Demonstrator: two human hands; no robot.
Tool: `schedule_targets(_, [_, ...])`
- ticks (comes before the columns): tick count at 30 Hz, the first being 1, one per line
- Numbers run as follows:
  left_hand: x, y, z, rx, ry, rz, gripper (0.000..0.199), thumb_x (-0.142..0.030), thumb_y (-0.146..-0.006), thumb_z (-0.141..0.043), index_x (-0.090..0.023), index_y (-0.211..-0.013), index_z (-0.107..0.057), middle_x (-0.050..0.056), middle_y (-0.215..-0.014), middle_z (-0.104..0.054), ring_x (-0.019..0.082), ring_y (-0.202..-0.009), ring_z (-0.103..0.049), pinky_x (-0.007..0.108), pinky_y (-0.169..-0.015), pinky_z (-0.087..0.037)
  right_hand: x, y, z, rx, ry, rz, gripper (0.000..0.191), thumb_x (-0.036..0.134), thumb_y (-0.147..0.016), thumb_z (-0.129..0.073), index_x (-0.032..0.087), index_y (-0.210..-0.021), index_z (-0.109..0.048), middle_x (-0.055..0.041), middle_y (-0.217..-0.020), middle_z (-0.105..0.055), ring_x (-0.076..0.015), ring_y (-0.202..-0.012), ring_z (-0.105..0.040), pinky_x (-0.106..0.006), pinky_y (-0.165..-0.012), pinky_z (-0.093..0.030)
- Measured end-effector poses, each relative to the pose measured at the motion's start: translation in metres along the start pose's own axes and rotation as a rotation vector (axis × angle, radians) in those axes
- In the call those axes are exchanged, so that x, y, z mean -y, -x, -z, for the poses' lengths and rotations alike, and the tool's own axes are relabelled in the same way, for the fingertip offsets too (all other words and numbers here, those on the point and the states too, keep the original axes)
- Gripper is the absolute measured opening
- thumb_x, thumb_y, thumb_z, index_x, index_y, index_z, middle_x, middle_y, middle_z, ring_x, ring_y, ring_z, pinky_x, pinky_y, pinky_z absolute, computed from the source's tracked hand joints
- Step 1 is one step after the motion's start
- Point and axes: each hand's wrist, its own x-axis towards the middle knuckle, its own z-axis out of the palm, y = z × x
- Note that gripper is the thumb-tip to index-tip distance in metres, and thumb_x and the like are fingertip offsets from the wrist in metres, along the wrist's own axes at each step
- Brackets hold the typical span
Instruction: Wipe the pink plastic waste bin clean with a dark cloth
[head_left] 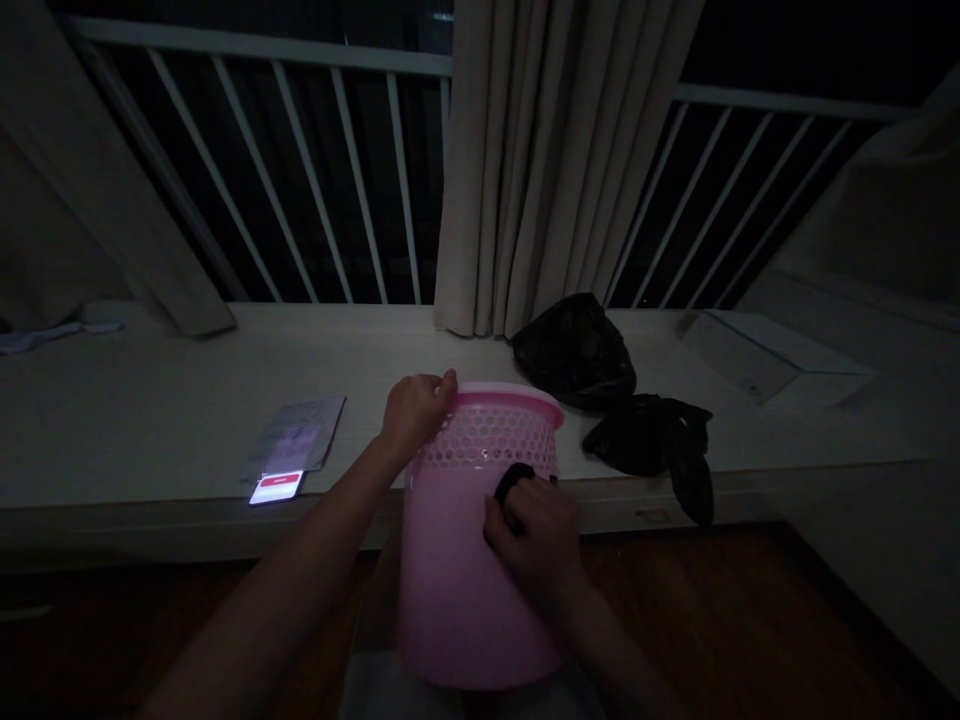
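Observation:
A pink plastic wastebasket [465, 560] with a honeycomb-pierced band below its rim is held in front of me, tilted so its rim points away and its side faces me. My left hand [418, 408] is closed on the rim at the upper left. Against the basket's side, my right hand [541, 525] is closed around a small black thing [513, 482], which looks like a bunched cloth. Most of that black thing is hidden by my fingers. The inside of the basket is out of sight.
Black plastic bags [577, 350] lie on the white ledge [390, 350], one hanging over its edge. A lit phone [276, 487] rests by a flat booklet [304, 430] at the left. A clear box [776, 360] stands at right. Curtains [517, 160] and railings [360, 180] are behind.

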Motion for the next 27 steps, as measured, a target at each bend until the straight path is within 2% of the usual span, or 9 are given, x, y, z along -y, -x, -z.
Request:
schedule_targets(4, [0.002, 0.001, 0.002, 0.009, 0.009, 0.005, 0.069, -0.051, -0.093, -0.019, -0.013, -0.070, -0.072, 0.012, -0.060, -0.065, 0.021, -0.061, -0.059, 0.032, -0.060, -0.034, 0.024, -0.011, 0.001, 0.147, 0.083, 0.072, 0.028, 0.017, -0.085, -0.055, 0.021, -0.059, -0.049, 0.0016, -0.059, -0.055, -0.0138, -0.059, -0.048, -0.031, -0.060, -0.028])
schedule_targets(7, [0.001, 0.001, 0.002, 0.012, 0.014, 0.007, 0.068, -0.051, -0.092, -0.020, -0.013, -0.069, -0.071, 0.012, -0.060, -0.063, 0.021, -0.059, -0.057, 0.032, -0.058, -0.031, 0.037, 0.000, 0.004, 0.181, 0.090, 0.131, 0.026, 0.018, -0.084, -0.054, 0.021, -0.059, -0.051, 0.0015, -0.058, -0.056, -0.0146, -0.058, -0.048, -0.032, -0.060, -0.027])
schedule_targets(11, [0.000, 0.002, 0.002, 0.011, 0.018, 0.010, 0.067, -0.052, -0.092, -0.021, -0.013, -0.067, -0.070, 0.011, -0.059, -0.061, 0.020, -0.058, -0.055, 0.032, -0.059, -0.030, 0.046, 0.031, 0.006, 0.152, 0.024, 0.199, 0.027, 0.017, -0.086, -0.050, 0.021, -0.059, -0.051, 0.0017, -0.056, -0.055, -0.0150, -0.056, -0.045, -0.033, -0.059, -0.025])
schedule_targets(14, [0.001, 0.003, 0.001, 0.004, 0.025, 0.017, 0.067, -0.052, -0.092, -0.021, -0.014, -0.066, -0.069, 0.010, -0.058, -0.061, 0.020, -0.058, -0.054, 0.032, -0.059, -0.030, 0.047, 0.053, 0.009, 0.078, -0.002, 0.209, 0.030, 0.017, -0.086, -0.050, 0.021, -0.057, -0.048, 0.0016, -0.052, -0.051, -0.0145, -0.053, -0.041, -0.032, -0.057, -0.024])
schedule_targets(22, [0.001, 0.002, 0.001, -0.003, 0.029, 0.014, 0.065, -0.052, -0.092, -0.023, -0.015, -0.065, -0.068, 0.009, -0.060, -0.062, 0.019, -0.059, -0.053, 0.030, -0.057, -0.028, 0.031, 0.090, 0.017, -0.095, 0.021, 0.161, 0.029, 0.014, -0.083, -0.056, 0.023, -0.059, -0.041, 0.0036, -0.048, -0.044, -0.0136, -0.049, -0.040, -0.030, -0.052, -0.027])
schedule_targets(27, [0.001, 0.003, 0.001, -0.016, 0.041, 0.023, 0.065, -0.053, -0.092, -0.022, -0.015, -0.063, -0.066, 0.008, -0.057, -0.059, 0.018, -0.056, -0.051, 0.030, -0.056, -0.028, 0.019, 0.100, 0.021, -0.125, -0.159, 0.053, 0.033, 0.005, -0.082, -0.054, 0.023, -0.063, -0.035, 0.0055, -0.050, -0.041, -0.0117, -0.049, -0.037, -0.028, -0.050, -0.027])
